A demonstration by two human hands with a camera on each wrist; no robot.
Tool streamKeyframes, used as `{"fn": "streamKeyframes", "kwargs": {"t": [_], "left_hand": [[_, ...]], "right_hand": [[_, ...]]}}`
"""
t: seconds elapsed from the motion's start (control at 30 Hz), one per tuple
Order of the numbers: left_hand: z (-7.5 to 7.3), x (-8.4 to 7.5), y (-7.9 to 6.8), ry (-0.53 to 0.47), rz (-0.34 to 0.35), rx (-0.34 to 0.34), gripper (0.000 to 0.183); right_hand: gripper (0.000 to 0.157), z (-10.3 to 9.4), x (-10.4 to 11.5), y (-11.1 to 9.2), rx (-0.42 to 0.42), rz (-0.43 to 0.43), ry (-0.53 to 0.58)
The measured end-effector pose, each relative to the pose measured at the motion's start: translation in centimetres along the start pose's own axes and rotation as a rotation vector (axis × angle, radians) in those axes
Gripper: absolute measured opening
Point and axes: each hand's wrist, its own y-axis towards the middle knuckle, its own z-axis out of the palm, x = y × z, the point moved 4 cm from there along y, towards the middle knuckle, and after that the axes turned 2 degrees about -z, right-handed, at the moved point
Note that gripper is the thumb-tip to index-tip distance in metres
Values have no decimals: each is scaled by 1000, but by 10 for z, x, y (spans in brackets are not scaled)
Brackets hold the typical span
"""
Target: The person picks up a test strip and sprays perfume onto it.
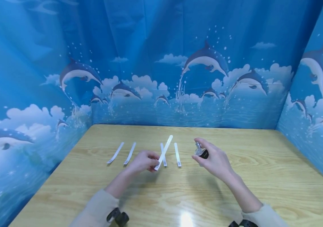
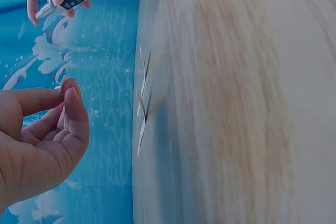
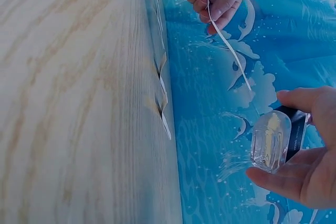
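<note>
My left hand [image 1: 143, 162] pinches one end of a white paper test strip [image 1: 166, 147] between thumb and fingers, raised over the table and slanting away to the upper right. In the right wrist view this strip [image 3: 231, 51] hangs out from the fingertips in a slight curve. My right hand [image 1: 217, 161] grips a small clear glass perfume bottle [image 1: 202, 153] with a black label, its index finger at the metal spray top. The bottle's thick clear base [image 3: 270, 140] faces the right wrist camera. Bottle and held strip are apart, with a gap between the hands.
Several more test strips lie on the wooden table [image 1: 235, 186]: two at the left [image 1: 116, 153], one partly behind the held strip, and one [image 1: 177, 154] to its right. Their near ends curl up. A blue dolphin-print curtain [image 1: 155, 63] surrounds the table's back and sides.
</note>
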Motion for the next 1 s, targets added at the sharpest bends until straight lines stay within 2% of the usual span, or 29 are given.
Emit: {"fn": "streamKeyframes", "kwargs": {"t": [0.37,0.67,0.83,1.0], "left_hand": [[-20,20,5,-69,-86,-142,19],[-35,32,10,-144,-122,-202,20],[-41,38,11,-125,-140,-221,19],[-45,44,12,-86,-189,-245,17]], "right_hand": [[59,1,-3,-2,23,36,15],[59,1,-5,-2,27,45,28],[59,1,-5,-2,24,49,38],[59,1,-6,-4,13,53,47]]}}
